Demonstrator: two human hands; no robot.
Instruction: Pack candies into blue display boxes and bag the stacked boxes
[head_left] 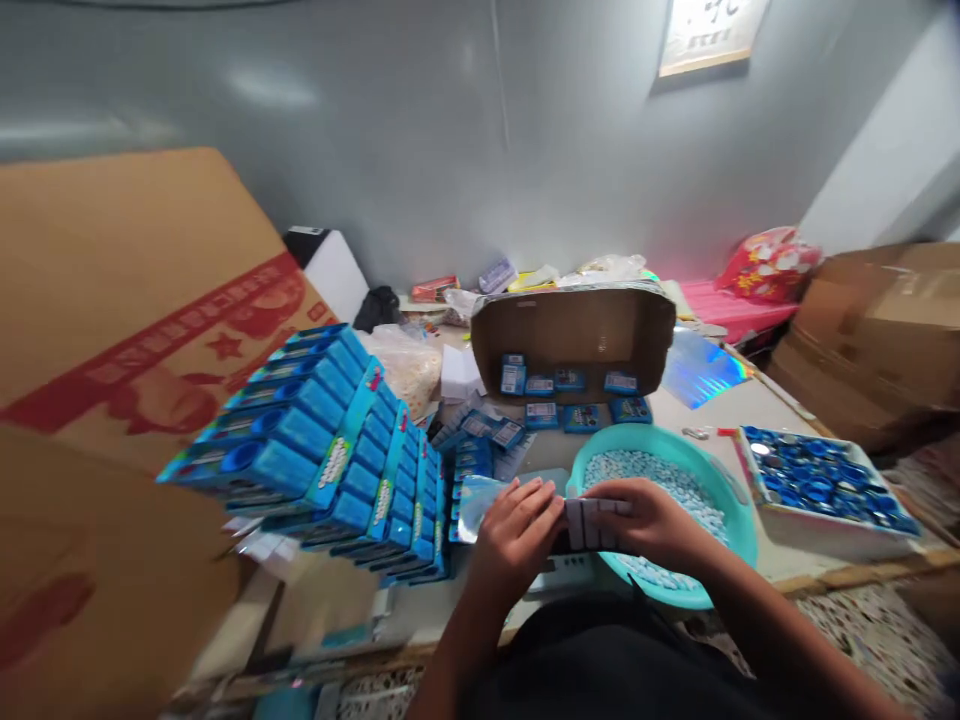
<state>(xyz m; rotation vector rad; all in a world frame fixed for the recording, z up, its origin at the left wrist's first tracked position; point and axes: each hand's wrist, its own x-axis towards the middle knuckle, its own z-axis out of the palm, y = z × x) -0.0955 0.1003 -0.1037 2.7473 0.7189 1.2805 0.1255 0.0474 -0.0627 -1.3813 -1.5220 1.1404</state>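
Observation:
In front of my body my left hand (pixel 521 525) and my right hand (pixel 637 520) grip the two ends of a short pale-grey block of narrow segments (pixel 583 524), perhaps small cartons side by side. Its exact kind is hard to make out. My left fingers lie over its left end, next to a shiny clear-and-blue sheet (pixel 474 500). My right fingers wrap its right end. Behind my right hand stands a turquoise basin (pixel 739 530) of small pale blue-white pieces (pixel 652 465). Part of a white device (pixel 570 573) shows below my hands.
Blue display packs (pixel 360 440) are stacked at left beside a large carton (pixel 127 300). An open cardboard box (pixel 574 330) with small blue packets (pixel 570 418) stands behind. At right sits a white tray of blue caps (pixel 825 475), near a brown carton (pixel 877 340).

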